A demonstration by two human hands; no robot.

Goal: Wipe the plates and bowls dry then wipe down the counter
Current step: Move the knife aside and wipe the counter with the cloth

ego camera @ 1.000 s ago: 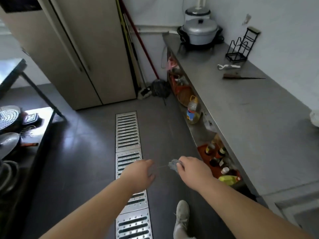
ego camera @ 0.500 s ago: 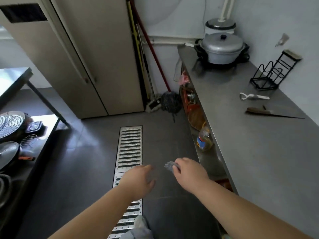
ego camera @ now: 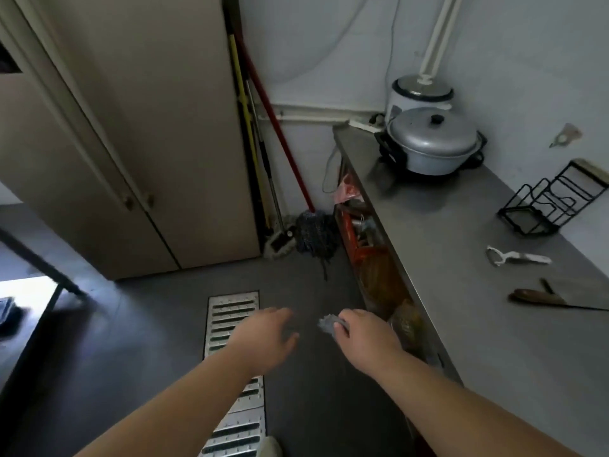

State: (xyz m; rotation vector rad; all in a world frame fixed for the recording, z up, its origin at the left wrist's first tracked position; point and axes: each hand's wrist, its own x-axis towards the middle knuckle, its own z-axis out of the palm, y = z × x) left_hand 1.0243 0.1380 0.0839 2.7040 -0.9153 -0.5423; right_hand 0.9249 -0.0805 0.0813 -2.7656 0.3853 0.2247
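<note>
My right hand point(ego camera: 365, 334) grips a small grey cloth point(ego camera: 329, 324) that sticks out past its fingers. My left hand point(ego camera: 267, 338) hovers beside it, a short gap to the left, fingers loosely bent and holding nothing. Both hands are over the dark floor, left of the steel counter point(ego camera: 461, 258). No plates or bowls are in sight.
On the counter stand a lidded pot point(ego camera: 431, 140) on a burner, a rice cooker point(ego camera: 418, 90), a black wire rack point(ego camera: 547, 206), a white peeler point(ego camera: 514, 257) and a knife point(ego camera: 553, 300). Bottles and clutter fill the shelf point(ego camera: 379, 268) under the counter. A floor drain grate point(ego camera: 230, 324), mops point(ego camera: 309, 232) and a fridge point(ego camera: 131, 127) lie ahead.
The view has tilted up and moved forward along the counter. The hands keep their pose, the cloth still in the right one. The lower shelf bottles have slid out of view.
</note>
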